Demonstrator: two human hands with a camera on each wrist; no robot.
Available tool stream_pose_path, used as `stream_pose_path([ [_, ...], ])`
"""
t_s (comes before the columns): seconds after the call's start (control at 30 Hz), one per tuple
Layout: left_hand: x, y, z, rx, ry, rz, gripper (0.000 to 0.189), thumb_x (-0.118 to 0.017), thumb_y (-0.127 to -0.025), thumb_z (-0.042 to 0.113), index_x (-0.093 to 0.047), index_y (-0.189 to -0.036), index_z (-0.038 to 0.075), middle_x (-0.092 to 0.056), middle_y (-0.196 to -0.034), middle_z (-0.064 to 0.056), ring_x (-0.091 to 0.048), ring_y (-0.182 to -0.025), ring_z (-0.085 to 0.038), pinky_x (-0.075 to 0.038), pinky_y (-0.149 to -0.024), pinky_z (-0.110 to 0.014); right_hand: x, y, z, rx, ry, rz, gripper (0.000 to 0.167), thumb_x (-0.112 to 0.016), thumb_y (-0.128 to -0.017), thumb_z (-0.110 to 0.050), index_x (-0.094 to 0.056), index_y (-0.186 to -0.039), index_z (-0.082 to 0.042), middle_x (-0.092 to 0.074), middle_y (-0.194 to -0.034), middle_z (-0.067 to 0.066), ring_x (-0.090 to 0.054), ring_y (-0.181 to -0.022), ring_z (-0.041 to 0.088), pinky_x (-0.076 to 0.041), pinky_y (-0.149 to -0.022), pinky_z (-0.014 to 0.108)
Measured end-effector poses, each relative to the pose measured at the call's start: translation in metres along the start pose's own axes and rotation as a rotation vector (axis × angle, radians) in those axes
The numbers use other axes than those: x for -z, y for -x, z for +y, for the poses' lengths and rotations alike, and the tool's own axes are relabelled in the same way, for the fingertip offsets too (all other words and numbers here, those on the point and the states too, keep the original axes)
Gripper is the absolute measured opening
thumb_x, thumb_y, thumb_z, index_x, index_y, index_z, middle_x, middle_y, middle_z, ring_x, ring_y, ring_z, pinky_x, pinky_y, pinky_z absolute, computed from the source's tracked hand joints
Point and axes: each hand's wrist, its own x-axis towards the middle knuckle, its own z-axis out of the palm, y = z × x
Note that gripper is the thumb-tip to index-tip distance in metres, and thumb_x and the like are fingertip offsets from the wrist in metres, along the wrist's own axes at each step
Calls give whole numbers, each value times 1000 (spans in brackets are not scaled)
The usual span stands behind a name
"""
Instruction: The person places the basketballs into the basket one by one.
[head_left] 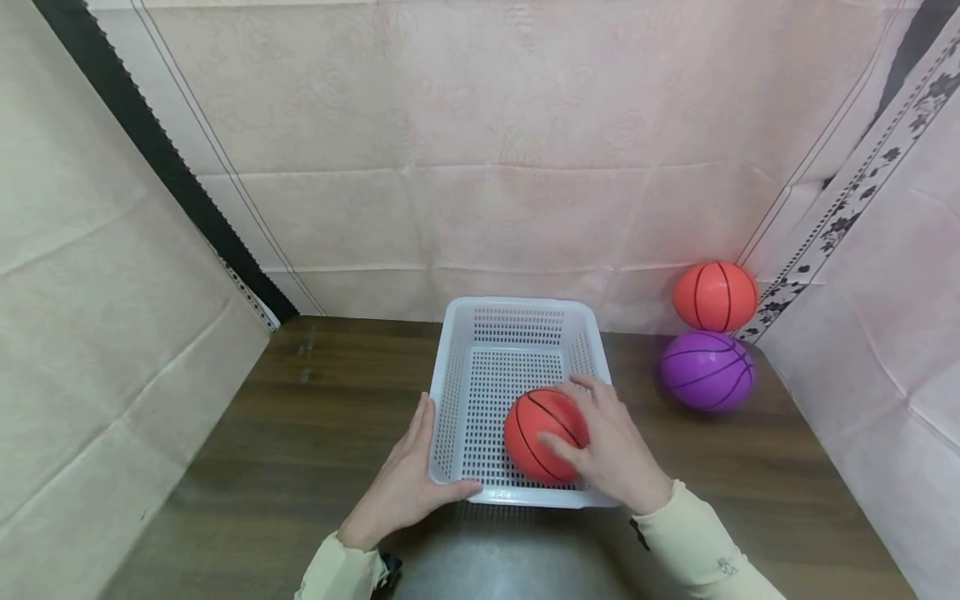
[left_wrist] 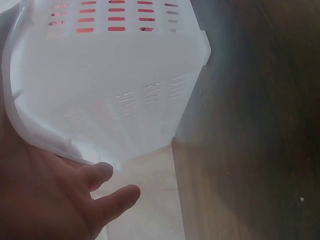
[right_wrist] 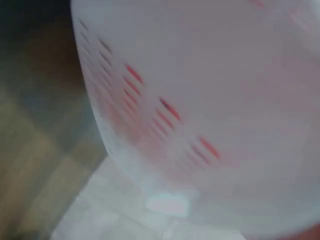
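Note:
A white perforated plastic basket [head_left: 517,367] sits on the wooden table, its outer wall [left_wrist: 110,60] filling much of the left wrist view. Inside its front right part is a small orange-red basketball [head_left: 536,437] with black lines. My right hand [head_left: 611,442] grips that ball from the right, thumb and fingers spread round it. At the basket's front left corner, my left hand [head_left: 412,475] holds the rim, thumb along the front edge and fingers along the left side. The right wrist view is blurred, with red showing through the slots of the basket wall [right_wrist: 225,90].
To the right of the basket lies a purple basketball [head_left: 707,371] on the table [head_left: 315,433]. Another orange-red basketball [head_left: 716,297] is behind it, by the corner. Pale cloth walls [head_left: 525,167] enclose the back and both sides.

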Motion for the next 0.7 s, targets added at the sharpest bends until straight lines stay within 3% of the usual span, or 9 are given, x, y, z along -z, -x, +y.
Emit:
stream_pose_path([
  [0.27, -1, 0, -2, -1, -3, -2, 134, -70, -62, 79, 6, -156, 23, 9, -161, 8, -27, -139, -33, -31, -105, -61, 40, -1, 33, -107, -18, 123, 75, -75, -84, -42, -44, -143, -7, -32, -147, 21, -32, -131, 41, -31, -98, 66],
  [0.47, -1, 0, 0, 10, -28, -10, 134, -68, -62, 80, 6, -156, 22, 10, -161, 10, -24, -141, -34, -29, -105, -62, 61, 2, 80, -285, 7, 223, 95, -77, -81, -44, -27, -151, -5, -12, -154, 24, -14, -138, 48, -15, -103, 72],
  [0.7, -2, -1, 0, 31, -34, -14, 135, -68, -60, 82, 6, -156, 23, 10, -161, 12, -22, -142, -28, -29, -108, -57, 63, 3, 137, -532, 14, 302, 114, -77, -76, -54, -8, -155, -10, 7, -158, 16, -2, -140, 44, -5, -101, 73],
])
